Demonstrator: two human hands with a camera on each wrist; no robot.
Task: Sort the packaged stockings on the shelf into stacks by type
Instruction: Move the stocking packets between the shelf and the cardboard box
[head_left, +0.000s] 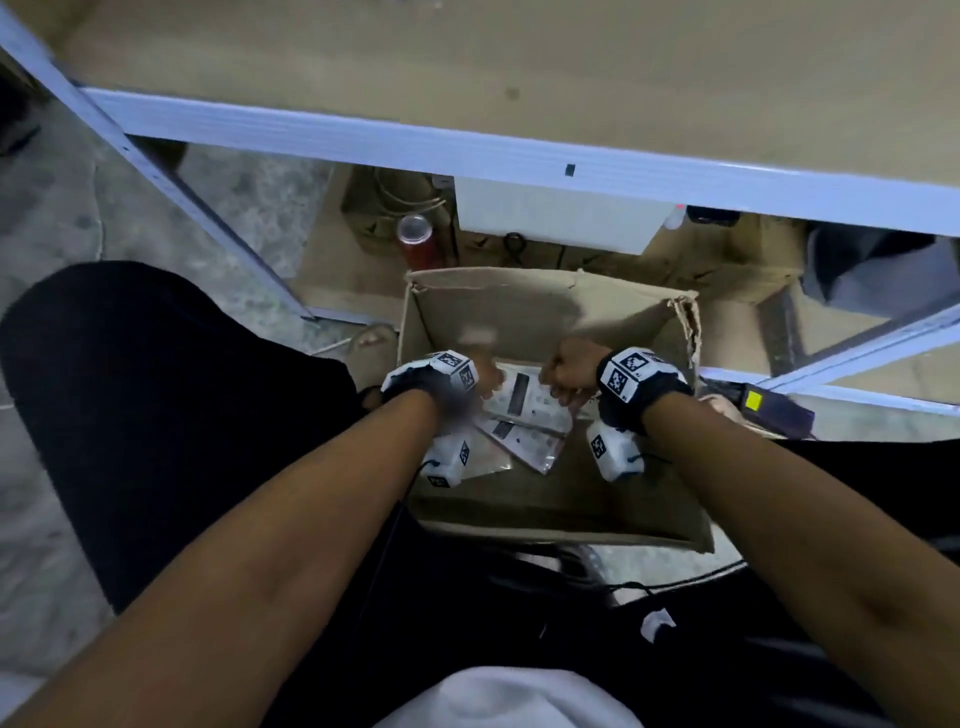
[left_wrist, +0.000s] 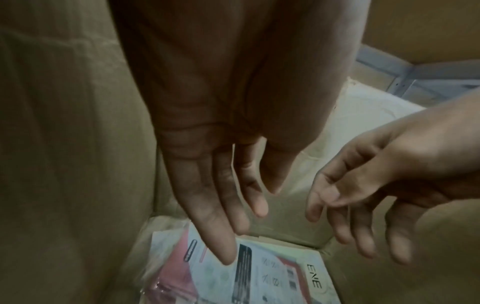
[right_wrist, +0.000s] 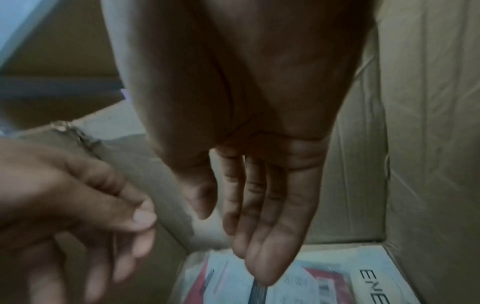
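Reaching into the cardboard box (head_left: 545, 306), both hands (left_wrist: 221, 185) hang straight-fingered above packaged stockings (left_wrist: 272, 273).

Open cardboard box (head_left: 550, 306) on concrete floor (head_left: 47, 519)

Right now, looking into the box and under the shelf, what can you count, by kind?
Stocking packets in the cardboard box: at least 3, overlapping, so more may be hidden (top packet, second packet, third packet)
Red cans: 1 (red can)
Cardboard boxes: 1
Hands in the box: 2 (left hand, right hand)
Total: 7
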